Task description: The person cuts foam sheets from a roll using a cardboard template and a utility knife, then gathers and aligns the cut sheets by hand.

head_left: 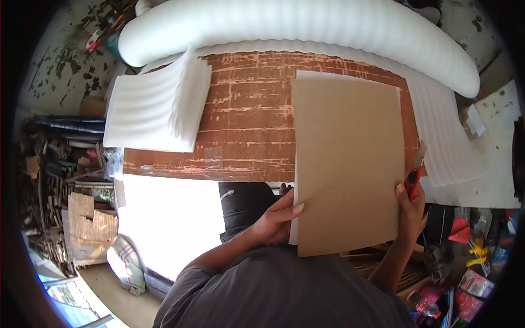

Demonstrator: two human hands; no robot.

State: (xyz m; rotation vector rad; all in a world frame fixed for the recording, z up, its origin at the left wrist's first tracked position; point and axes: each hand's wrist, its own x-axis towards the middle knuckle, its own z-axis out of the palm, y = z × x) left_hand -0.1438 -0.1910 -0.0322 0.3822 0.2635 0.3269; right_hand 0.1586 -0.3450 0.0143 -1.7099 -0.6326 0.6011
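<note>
A brown cardboard sheet (350, 158) is held up over the near edge of the worktable, with a white sheet (328, 75) showing behind its top and left edges. My left hand (279, 217) is closed on the lower left edge of both, thumb toward the front. On the right edge, my right hand (411, 210) grips the cardboard and also has a red utility knife (414, 177), its blade out and pointing up. At the table's left lies a stack of white foam sheets (153, 106), some corners curled.
A big roll of white foam (295, 24) spans the table's far side, its loose end (445, 128) draping along the right. The brown tabletop (246, 115) is scored with cuts. Wood scraps (90, 224) are piled at left; mixed clutter (476, 251) lies at lower right.
</note>
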